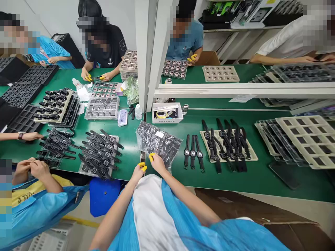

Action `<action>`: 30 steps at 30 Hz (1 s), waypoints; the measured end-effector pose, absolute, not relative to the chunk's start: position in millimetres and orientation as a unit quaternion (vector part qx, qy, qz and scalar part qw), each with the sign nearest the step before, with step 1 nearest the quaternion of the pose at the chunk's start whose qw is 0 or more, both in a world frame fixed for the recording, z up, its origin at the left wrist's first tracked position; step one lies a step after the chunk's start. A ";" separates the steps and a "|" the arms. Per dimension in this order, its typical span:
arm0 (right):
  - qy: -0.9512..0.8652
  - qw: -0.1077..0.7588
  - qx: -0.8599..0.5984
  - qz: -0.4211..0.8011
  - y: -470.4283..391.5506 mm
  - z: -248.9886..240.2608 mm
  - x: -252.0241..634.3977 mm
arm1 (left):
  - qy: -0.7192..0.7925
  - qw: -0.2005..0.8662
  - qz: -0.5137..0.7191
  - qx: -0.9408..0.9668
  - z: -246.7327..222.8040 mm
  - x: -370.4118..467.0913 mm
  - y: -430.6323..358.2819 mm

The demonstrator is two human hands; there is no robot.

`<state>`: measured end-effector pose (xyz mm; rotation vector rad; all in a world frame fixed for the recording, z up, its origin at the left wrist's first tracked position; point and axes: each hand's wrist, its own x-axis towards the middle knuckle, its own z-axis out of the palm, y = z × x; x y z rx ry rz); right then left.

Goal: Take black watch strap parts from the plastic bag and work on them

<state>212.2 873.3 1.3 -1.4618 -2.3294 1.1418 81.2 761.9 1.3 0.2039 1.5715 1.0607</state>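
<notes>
My left hand (139,170) hovers at the near edge of the green table (183,177), fingers loosely curled, yellow finger cots on the tips, nothing clearly in it. My right hand (157,162), also with a yellow finger cot, rests on the near edge of a clear plastic bag (158,141) filled with black straps. Right of the bag lie three black smartwatches (193,152) side by side. Beyond them a beige tray (227,144) carries several more watches with straps.
A white parts box (167,113) and small bottle (138,112) stand behind the bag. Stacked beige trays (300,139) sit at right. Watches on trays (101,151) fill the left. A white frame post (146,52) rises mid-table. Other people work around the table; a co-worker's hands (31,167) are at left.
</notes>
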 end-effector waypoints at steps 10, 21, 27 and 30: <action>-0.812 -0.011 -0.459 0.359 881.0 11.9 194.9 | 0.559 0.595 0.576 0.031 3.4 94.0 785.1; -0.825 0.054 -0.354 0.437 883.9 6.8 216.3 | 0.630 0.513 0.583 -0.013 -8.7 90.1 785.5; -0.806 0.071 -0.396 0.434 888.8 3.7 234.7 | 0.648 0.495 0.579 -0.004 -17.2 94.8 786.9; -0.821 0.051 -0.379 0.423 883.5 8.6 229.3 | 0.651 0.484 0.585 0.004 -20.1 97.5 791.9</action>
